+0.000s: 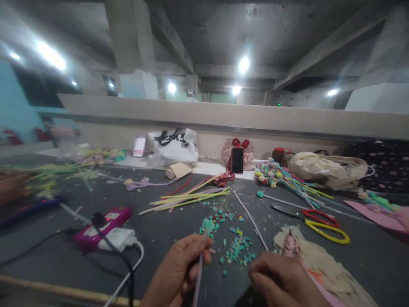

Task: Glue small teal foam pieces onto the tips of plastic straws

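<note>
My left hand [183, 268] pinches a thin pale lavender stem [198, 281] between thumb and fingers, just below its top. That top carries a small teal flower-like head [208, 225]. To the right, my right hand [284, 277] is curled low over the table with its fingertips together; whether anything is in them is hidden. Small teal, yellow and red cut pieces [236, 249] lie scattered between the hands. Another pale lavender stem [251, 217] lies on the dark table [179, 226], its near end close to my right hand.
Scissors [319, 221] with red and yellow handles lie at right, near a cream cloth [335, 268]. A magenta power strip [104, 228] with cables sits left. Beyond are yellow stems [191, 197], a bunch of finished-looking flowers [270, 172], a phone [237, 160] and a white bag [175, 147].
</note>
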The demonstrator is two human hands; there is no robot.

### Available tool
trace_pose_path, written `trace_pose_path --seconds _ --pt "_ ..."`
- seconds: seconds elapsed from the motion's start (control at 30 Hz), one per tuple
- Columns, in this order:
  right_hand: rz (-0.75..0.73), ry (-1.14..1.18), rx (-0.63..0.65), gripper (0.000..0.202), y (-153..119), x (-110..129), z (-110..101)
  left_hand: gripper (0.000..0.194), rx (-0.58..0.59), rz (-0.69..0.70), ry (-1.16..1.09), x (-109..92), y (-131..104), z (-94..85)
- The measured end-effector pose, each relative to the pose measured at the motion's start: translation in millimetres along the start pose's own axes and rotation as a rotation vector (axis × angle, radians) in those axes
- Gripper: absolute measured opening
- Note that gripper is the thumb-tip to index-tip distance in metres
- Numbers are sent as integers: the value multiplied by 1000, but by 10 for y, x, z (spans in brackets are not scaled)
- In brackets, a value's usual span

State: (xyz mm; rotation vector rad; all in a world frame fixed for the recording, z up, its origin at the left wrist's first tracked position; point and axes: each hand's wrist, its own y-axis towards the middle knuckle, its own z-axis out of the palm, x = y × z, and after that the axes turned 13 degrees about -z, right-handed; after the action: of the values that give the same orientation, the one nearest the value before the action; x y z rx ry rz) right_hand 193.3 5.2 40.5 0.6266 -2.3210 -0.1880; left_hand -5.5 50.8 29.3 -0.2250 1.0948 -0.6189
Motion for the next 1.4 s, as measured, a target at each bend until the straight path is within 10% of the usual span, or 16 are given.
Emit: trace_pose_path --seconds 0.43,0.8,1.4 --pt "-90 -313 164 18 339 -360 -383 21 7 44 -165 -56 156 -232" --pt "-232 -468 303 19 932 -491 -109 22 -44 81 -51 -8 127 -171" --pt "-241 -291 191 19 942 -388 -8 23 -25 144 -23 13 93 -96"
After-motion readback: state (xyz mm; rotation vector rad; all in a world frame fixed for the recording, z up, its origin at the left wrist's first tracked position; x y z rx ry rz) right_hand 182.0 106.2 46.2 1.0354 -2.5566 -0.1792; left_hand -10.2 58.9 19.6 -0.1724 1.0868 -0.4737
